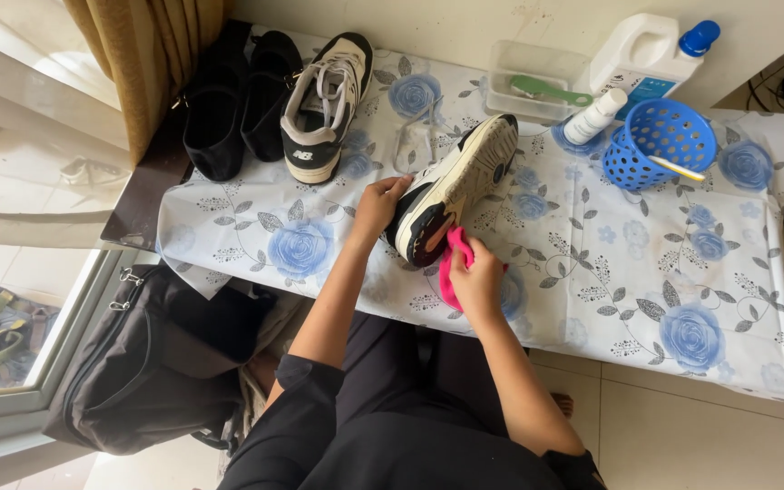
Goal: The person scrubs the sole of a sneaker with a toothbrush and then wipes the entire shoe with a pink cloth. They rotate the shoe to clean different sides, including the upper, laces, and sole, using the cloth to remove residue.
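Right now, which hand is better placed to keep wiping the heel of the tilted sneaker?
Right hand: it holds the pink cloth against the sneaker heel. Left hand steadies the sneaker's side.

black shoes (233,100) | blue basket (660,141) | white jug (646,54) | grey bag (151,363)

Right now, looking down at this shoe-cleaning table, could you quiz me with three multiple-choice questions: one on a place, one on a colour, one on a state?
1. Where is the blue basket?
A. far right of the table
B. on the floor
C. beside the curtain

2. What colour is the cloth in the right hand?
A. green
B. pink
C. white

3. How does the sneaker under the left hand lie?
A. upright on its sole
B. inside the basket
C. tipped, sole showing

Answers:
1 A, it stands near the white jug.
2 B, bright pink shows by the fingers.
3 C, the pale tread faces the camera.
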